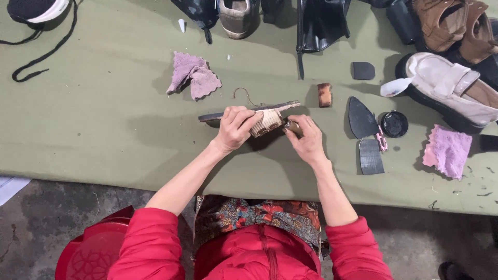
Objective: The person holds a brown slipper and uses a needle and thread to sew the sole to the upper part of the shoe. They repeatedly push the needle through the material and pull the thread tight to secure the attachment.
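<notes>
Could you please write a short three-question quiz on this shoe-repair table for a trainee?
1. True or false: the left hand grips a woven beige shoe.
2. How many purple cloths lie on the green table?
3. Which lies nearest the round black tin: A) black lace, B) pointed black sole piece, C) red stool?

Key: 1 true. 2 two: one above the hands, one at the right. 3 B.

The right hand pinches the shoe's end.
</notes>
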